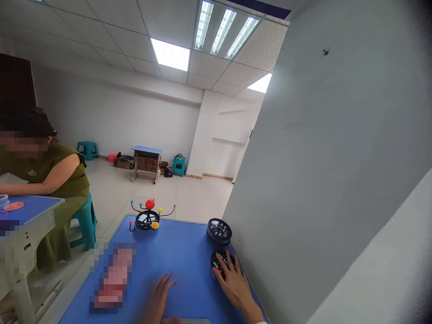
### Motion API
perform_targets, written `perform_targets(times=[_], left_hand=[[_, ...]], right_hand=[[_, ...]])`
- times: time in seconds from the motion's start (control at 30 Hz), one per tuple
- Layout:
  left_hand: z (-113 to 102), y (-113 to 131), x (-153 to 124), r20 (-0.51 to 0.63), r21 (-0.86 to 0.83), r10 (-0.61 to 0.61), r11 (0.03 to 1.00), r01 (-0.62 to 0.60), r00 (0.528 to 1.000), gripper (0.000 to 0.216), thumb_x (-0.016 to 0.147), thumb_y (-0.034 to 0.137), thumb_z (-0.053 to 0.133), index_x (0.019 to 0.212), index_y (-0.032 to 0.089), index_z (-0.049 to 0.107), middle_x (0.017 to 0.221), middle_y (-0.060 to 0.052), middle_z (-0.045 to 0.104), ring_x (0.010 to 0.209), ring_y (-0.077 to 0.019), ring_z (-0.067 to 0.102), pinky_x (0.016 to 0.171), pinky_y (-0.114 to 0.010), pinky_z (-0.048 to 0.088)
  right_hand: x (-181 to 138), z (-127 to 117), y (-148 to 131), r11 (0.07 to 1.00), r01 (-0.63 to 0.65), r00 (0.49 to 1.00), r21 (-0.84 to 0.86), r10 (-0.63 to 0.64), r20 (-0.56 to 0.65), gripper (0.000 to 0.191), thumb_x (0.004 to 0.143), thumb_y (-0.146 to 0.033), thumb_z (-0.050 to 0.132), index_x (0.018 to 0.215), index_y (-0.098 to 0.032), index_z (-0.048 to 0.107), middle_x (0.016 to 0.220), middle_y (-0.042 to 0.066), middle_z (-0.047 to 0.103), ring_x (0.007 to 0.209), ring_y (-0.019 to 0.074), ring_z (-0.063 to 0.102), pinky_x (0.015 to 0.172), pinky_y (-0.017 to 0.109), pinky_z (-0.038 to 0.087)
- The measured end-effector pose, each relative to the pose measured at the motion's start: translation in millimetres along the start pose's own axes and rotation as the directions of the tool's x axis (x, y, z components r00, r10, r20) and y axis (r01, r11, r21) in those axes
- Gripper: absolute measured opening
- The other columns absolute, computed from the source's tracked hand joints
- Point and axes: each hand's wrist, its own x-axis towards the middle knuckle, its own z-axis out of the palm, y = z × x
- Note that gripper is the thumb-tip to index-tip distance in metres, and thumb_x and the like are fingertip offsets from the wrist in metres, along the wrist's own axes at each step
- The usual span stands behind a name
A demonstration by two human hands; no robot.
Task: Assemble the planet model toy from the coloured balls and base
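My right hand (232,280) rests with fingers spread over a black round disc (218,261) near the right edge of the blue table (184,256). A second black round disc with coloured marks (219,231) lies just beyond it. My left hand (160,294) hovers over the table's middle with fingers stretched out, holding nothing; it is slightly blurred. At the table's far edge stands a black base with thin arms, small coloured balls and a red ball on top (148,216).
A grey wall (320,180) runs close along the table's right side. A blurred pink patch (113,279) lies on the table's left. Another person in green (57,180) sits at a neighbouring blue desk (27,209) on a teal stool. Stools and a small desk (146,159) stand by the far wall.
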Motion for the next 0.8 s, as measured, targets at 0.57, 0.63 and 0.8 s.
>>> perform_targets(times=[0.57,0.63,0.8], left_hand=[[-2.3,-2.2,3.0,-0.035,0.020,0.048,0.999,-0.047,0.998,0.096,0.083,0.087,0.016,0.141,0.023,0.058,0.154,-0.016,0.050,0.141,-0.0393,0.047,0.113,-0.067,0.038],[-1.6,-2.8,3.0,-0.055,0.053,0.070,0.996,-0.067,0.996,0.096,0.079,0.090,0.023,0.138,0.024,0.061,0.151,-0.017,0.054,0.139,-0.0398,0.050,0.112,-0.066,0.040],[0.2,-2.6,4.8,-0.083,0.134,0.086,0.988,-0.075,0.993,0.079,0.082,0.084,0.041,0.131,0.028,0.066,0.149,-0.014,0.058,0.135,-0.0378,0.055,0.112,-0.065,0.042]], right_hand=[[-42.5,21.4,24.0,0.846,-0.078,0.892,0.528,0.296,-0.342,0.038,0.081,-0.055,0.063,0.103,-0.025,0.070,0.141,0.012,0.060,0.120,0.0349,0.064,0.096,0.047,0.056],[-31.6,10.4,21.3,0.828,-0.060,0.846,0.557,0.338,-0.412,0.041,0.079,-0.059,0.064,0.101,-0.025,0.069,0.139,0.011,0.062,0.119,0.0351,0.064,0.093,0.047,0.056],[29.7,-23.9,9.8,0.816,0.009,0.771,0.578,0.363,-0.524,0.050,0.076,-0.067,0.063,0.100,-0.023,0.069,0.148,0.013,0.050,0.131,0.0364,0.051,0.100,0.048,0.049]])
